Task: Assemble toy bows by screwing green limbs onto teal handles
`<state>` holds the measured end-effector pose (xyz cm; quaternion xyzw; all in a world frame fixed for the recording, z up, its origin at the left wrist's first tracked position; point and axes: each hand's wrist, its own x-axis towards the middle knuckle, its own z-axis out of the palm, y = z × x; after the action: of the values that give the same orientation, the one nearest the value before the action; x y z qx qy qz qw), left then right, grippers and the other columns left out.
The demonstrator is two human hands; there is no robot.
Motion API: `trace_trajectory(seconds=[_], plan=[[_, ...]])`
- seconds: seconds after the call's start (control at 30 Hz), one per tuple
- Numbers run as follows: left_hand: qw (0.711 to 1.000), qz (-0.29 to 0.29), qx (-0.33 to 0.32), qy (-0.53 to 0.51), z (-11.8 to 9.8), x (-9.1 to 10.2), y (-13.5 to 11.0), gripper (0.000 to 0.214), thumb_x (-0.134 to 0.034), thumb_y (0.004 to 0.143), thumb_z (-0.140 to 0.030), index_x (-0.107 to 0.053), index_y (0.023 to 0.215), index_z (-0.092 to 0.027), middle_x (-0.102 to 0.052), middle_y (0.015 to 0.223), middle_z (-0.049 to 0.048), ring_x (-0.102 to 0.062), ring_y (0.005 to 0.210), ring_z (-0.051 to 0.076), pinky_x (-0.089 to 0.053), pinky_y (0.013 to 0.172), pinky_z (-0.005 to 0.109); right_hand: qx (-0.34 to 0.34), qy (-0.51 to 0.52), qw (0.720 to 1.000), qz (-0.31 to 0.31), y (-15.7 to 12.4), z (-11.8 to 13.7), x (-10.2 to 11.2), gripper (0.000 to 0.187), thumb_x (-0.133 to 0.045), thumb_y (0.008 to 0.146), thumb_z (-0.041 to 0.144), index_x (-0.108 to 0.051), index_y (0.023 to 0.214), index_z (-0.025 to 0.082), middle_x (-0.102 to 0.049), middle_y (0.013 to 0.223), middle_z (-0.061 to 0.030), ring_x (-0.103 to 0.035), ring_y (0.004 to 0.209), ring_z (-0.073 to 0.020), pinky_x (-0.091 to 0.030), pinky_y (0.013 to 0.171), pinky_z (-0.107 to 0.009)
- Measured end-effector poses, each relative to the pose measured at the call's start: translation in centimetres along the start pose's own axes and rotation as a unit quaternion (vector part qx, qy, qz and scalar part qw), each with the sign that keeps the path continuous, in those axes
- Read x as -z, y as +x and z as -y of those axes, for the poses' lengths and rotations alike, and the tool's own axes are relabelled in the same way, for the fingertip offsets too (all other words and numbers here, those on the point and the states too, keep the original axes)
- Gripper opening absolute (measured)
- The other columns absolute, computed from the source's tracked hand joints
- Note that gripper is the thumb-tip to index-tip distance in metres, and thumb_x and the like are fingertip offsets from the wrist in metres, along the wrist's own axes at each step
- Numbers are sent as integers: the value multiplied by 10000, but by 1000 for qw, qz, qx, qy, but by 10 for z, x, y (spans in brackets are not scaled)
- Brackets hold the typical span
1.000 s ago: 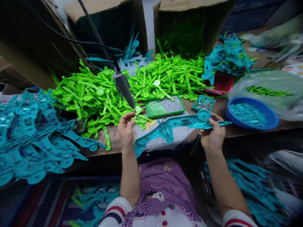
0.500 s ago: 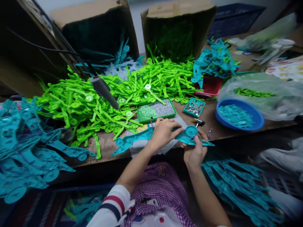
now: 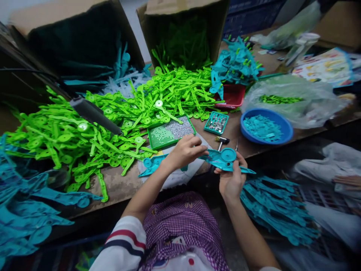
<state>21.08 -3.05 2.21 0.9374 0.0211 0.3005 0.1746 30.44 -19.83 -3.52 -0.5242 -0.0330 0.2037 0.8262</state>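
Teal part (image 3: pixel 221 162) near frame centre, right hand (image 3: pixel 232 181) pinching its end. Left hand (image 3: pixel 184 152) curled over middle; hold I can't tell. I judge piece mid-work; green parts (image 3: pixel 166 90) upper left lie heaped.

A worn bench (image 3: pixel 120 186) bears green parts (image 3: pixel 128 124) — heaped.

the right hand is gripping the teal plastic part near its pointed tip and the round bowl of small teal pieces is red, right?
Not quite: in the head view the round bowl of small teal pieces is blue, not red. The right hand does grip the teal plastic part near its pointed tip.
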Motion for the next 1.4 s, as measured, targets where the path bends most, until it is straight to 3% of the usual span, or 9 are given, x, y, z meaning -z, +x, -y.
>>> trace_trajectory(seconds=[0.2, 0.33, 0.4, 0.53, 0.67, 0.83, 1.07, 1.23, 1.4], plan=[[947, -244, 199, 57, 75, 47, -15, 257, -725, 870, -474, -718, 880, -217, -594, 804, -8, -533, 774, 129, -441, 748, 315, -7, 11, 1000, -16, -4, 4, 7, 505, -667, 824, 433, -529, 1288, 286, -662, 853, 45, -609, 482, -95, -528, 472, -241], [899, -260, 342, 81, 135, 58, -39, 385, -740, 838, -496, -662, 706, -143, -483, 660, -44, -454, 639, 87, -412, 663, 278, -24, 26, 999, -30, -10, -3, 6, 516, -686, 809, 434, -539, 1277, 276, -683, 868, 37, -634, 493, -104, -544, 489, -246], [902, -258, 335, 83, 129, 52, -51, 296, -754, 851, -426, -689, 816, -139, -552, 756, -12, -503, 708, 109, -447, 710, 294, -25, 22, 999, -36, -12, -7, 4, 513, -686, 811, 435, -542, 1277, 276, -684, 866, 37, -632, 493, -101, -557, 510, -255], [940, -240, 219, 105, 61, 31, -57, 206, -622, 957, -319, -663, 1119, -199, -618, 1075, 72, -577, 1035, 196, -468, 901, 366, -12, 9, 999, -33, -16, -14, -2, 501, -684, 813, 423, -549, 1275, 285, -678, 868, 36, -625, 491, -100, -555, 499, -259], [994, 19, 61, 89, 11, 22, -32, 268, -500, 1007, -234, -630, 1239, -267, -637, 1286, 72, -521, 1258, 221, -343, 1037, 430, 2, 3, 1000, -11, -23, -15, -11, 473, -674, 822, 408, -563, 1264, 284, -675, 920, 30, -620, 489, -93, -558, 489, -260], [981, 188, 25, 51, 16, 21, -7, 222, -450, 1034, -267, -669, 1062, -242, -699, 1154, 43, -553, 1207, 216, -234, 1065, 458, 6, -7, 1000, -18, -32, -14, -17, 484, -674, 827, 414, -557, 1277, 279, -675, 941, 23, -623, 504, -89, -567, 508, -259], [991, 75, -10, 108, 4, -2, -15, 351, -413, 978, -73, -654, 1156, -256, -707, 1161, 35, -604, 1172, 181, -185, 1116, 450, 2, 13, 999, -33, -35, -15, -19, 469, -677, 820, 388, -535, 1256, 289, -679, 897, 47, -650, 540, -91, -580, 562, -252], [989, 93, -113, 37, -3, 10, -52, 316, -480, 965, -135, -675, 1140, -311, -744, 1091, -5, -653, 1115, 160, -250, 1094, 411, -9, 27, 998, -48, -31, -12, -17, 488, -692, 794, 379, -532, 1243, 275, -690, 911, 39, -667, 571, -106, -586, 570, -268], [988, -25, 70, 134, 38, 28, -102, 222, -549, 943, -176, -717, 1031, -292, -748, 1005, 29, -680, 996, 203, -239, 1083, 472, -9, 52, 996, -68, -26, -11, -16, 492, -694, 769, 389, -514, 1211, 268, -692, 791, 65, -654, 529, -109, -584, 566, -264]])
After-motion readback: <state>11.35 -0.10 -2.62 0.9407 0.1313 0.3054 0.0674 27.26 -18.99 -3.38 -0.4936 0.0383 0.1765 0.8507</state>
